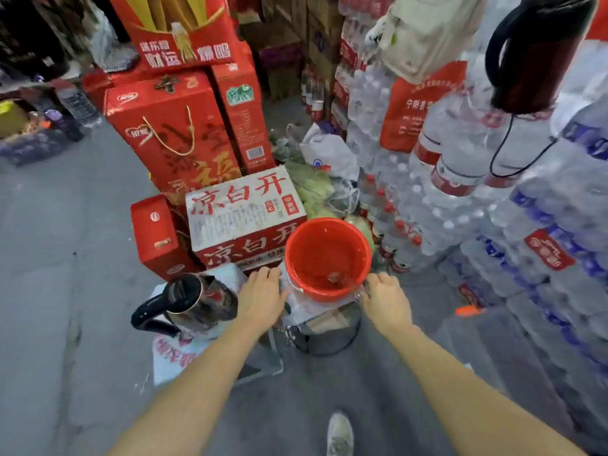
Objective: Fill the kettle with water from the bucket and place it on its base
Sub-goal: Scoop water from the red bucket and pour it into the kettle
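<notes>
A steel kettle (197, 302) with a black handle stands, lid open, on a low surface just left of the left hand (263, 299). The left hand lies flat with fingers spread against the near-left wall of the red bucket (329, 258), which sits between the two hands and holds shallow water. The right hand (383, 299) is curled at the bucket's near-right rim; whether it actually grips the rim cannot be told, and shrink-wrapped packs of bottled water (493, 192) are stacked to its right.
</notes>
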A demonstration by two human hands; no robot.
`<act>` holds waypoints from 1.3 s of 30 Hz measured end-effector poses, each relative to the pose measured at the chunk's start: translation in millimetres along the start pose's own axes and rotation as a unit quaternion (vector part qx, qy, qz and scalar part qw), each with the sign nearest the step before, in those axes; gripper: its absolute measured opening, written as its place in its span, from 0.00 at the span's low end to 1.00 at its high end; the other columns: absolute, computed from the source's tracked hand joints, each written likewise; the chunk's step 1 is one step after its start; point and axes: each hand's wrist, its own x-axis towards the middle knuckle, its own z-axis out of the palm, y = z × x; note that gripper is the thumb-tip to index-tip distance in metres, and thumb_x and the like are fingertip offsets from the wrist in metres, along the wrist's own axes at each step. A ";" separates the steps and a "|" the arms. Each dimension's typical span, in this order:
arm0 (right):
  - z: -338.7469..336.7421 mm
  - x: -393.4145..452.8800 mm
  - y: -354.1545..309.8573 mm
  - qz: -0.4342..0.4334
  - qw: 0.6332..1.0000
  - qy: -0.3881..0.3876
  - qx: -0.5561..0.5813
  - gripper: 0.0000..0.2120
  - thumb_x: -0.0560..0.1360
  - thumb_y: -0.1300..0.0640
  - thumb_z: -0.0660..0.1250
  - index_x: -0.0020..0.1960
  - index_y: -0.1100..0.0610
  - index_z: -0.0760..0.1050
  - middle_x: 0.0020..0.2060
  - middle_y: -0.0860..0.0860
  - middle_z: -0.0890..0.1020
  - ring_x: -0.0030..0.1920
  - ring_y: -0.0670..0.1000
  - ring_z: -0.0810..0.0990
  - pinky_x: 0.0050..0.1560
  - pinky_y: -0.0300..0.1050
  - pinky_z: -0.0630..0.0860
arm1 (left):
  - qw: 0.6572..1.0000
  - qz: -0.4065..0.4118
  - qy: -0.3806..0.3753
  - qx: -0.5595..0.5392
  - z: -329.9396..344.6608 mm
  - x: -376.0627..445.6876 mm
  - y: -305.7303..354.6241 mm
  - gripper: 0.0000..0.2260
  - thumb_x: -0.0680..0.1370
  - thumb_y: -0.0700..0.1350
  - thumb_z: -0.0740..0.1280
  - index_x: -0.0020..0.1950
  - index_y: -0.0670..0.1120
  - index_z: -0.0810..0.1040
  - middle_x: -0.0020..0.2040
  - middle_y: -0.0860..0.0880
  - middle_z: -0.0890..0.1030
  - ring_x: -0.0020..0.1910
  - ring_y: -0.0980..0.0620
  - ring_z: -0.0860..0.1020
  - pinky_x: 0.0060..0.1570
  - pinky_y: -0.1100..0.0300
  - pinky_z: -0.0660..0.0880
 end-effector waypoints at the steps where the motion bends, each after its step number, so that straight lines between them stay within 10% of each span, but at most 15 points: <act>1: 5.0 14.3 1.2 0.012 1.000 -0.014 0.012 0.13 0.78 0.56 0.65 0.59 0.63 0.74 0.56 0.60 0.77 0.59 0.63 0.74 0.54 0.53 0.73 | 1.000 -0.008 -0.005 -0.009 2.5 6.1 1.2 0.17 0.79 0.53 0.63 0.65 0.47 0.73 0.61 0.46 0.76 0.60 0.43 0.75 0.56 0.48 0.74; 9: 38.2 82.9 -7.8 0.190 0.952 -0.159 0.181 0.29 0.75 0.54 0.72 0.69 0.65 0.65 0.59 0.61 0.80 0.59 0.62 0.80 0.47 0.43 0.72 | 0.993 -0.043 -0.059 -0.092 47.0 47.5 31.6 0.27 0.80 0.54 0.63 0.76 0.46 0.61 0.74 0.46 0.66 0.69 0.43 0.69 0.60 0.47 0.75; 13: 53.9 106.4 -14.3 0.221 0.921 -0.231 0.221 0.18 0.75 0.50 0.70 0.55 0.65 0.77 0.33 0.58 0.84 0.27 0.54 0.82 0.29 0.43 0.80 | 0.994 -0.052 -0.052 -0.077 70.8 65.0 39.2 0.35 0.79 0.55 0.65 0.79 0.43 0.53 0.79 0.45 0.58 0.76 0.42 0.60 0.68 0.47 0.71; 21: 50.2 147.8 -28.1 0.374 0.712 -0.347 0.483 0.03 0.78 0.67 0.62 0.51 0.68 0.73 0.32 0.60 0.82 0.19 0.52 0.78 0.20 0.40 0.74 | 0.991 -0.074 -0.026 -0.112 88.2 70.9 28.7 0.38 0.78 0.55 0.67 0.80 0.43 0.50 0.80 0.46 0.55 0.75 0.43 0.61 0.70 0.47 0.68; 26: 73.2 125.8 -28.4 0.321 0.782 -0.236 0.478 0.14 0.83 0.54 0.61 0.44 0.63 0.74 0.25 0.53 0.72 0.15 0.46 0.65 0.17 0.36 0.64 | 0.991 -0.066 -0.029 -0.113 82.6 65.6 22.0 0.38 0.77 0.55 0.68 0.80 0.46 0.51 0.80 0.47 0.56 0.72 0.43 0.65 0.67 0.47 0.71; 39: 48.5 44.1 -0.5 0.194 0.813 -0.182 0.519 0.14 0.83 0.52 0.60 0.44 0.61 0.72 0.23 0.49 0.71 0.20 0.47 0.65 0.19 0.39 0.65 | 0.995 -0.043 -0.042 -0.082 77.3 60.1 15.9 0.35 0.78 0.57 0.66 0.79 0.46 0.54 0.80 0.47 0.58 0.71 0.44 0.68 0.65 0.49 0.73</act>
